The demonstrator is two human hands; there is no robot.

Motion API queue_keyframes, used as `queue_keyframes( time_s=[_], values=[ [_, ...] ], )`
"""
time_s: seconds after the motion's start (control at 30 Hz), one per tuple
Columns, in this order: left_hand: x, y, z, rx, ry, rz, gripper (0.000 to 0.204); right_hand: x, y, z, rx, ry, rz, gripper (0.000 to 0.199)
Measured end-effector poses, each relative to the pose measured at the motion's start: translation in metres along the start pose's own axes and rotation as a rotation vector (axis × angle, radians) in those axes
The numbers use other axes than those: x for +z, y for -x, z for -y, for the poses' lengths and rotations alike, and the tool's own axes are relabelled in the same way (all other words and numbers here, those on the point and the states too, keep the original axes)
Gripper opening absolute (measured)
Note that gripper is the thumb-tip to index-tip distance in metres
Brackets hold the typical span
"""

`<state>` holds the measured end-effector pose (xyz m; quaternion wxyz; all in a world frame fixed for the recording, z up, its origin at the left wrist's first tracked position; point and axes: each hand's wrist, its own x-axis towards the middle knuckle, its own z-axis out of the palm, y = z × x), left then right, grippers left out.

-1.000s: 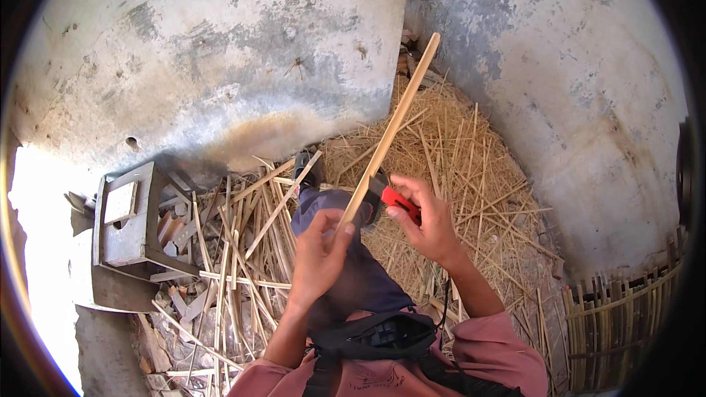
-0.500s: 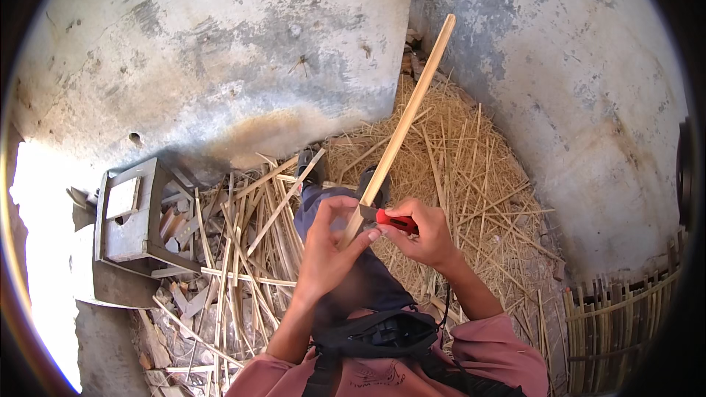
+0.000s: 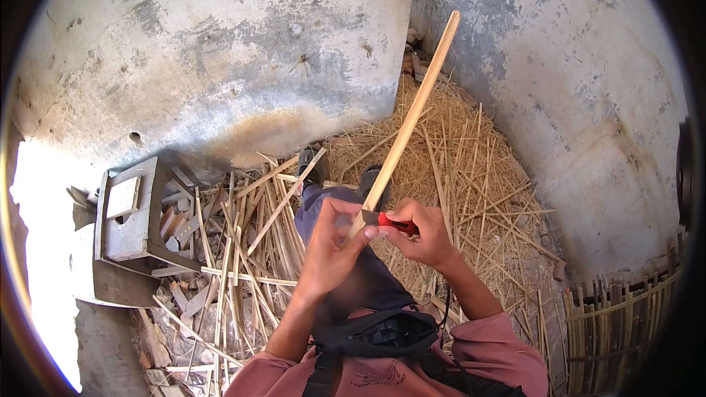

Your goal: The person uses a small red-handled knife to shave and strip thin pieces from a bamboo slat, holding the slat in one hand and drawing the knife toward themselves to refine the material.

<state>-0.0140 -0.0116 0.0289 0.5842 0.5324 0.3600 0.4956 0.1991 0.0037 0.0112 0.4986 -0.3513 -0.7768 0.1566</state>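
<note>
A long, pale strip of split wood or bamboo [image 3: 414, 112] slants up and away to the right from my hands. My left hand [image 3: 331, 247] grips its near end between thumb and fingers. In my right hand [image 3: 426, 238] is a utility knife with a red and black handle [image 3: 398, 223]. Its wide grey blade [image 3: 371, 216] lies against the strip close to my left fingers. The left thumb and the right fingers nearly meet beside the blade.
A worn wooden box [image 3: 136, 209] stands at the left. Loose strips [image 3: 246, 279] litter the floor beside my legs, and a heap of shavings [image 3: 471, 176] lies ahead and right. Weathered walls [image 3: 243, 51] rise beyond; a slatted bamboo piece [image 3: 621, 323] is at lower right.
The strip's far end has shifted slightly right and up, and the strip looks slightly turned. Both hands keep their grips, and the blade still rests at the strip.
</note>
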Motion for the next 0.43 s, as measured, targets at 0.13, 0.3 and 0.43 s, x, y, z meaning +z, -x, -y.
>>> queue_keyframes(
  time_s=[0.13, 0.3, 0.43],
  values=[
    [0.0017, 0.0011, 0.0064, 0.088, -0.010, -0.004, 0.030, 0.0019, -0.0025, 0.0039, -0.063, 0.022, -0.064, 0.025],
    [0.0030, 0.0040, 0.0051, 0.058, 0.001, -0.005, 0.030, 0.0004, 0.0012, 0.0044, -0.015, 0.034, -0.082, 0.024],
    [0.0016, 0.0045, 0.0039, 0.045, -0.032, -0.002, 0.033, -0.0014, -0.0005, 0.0065, -0.032, 0.054, -0.079, 0.025]
  ],
)
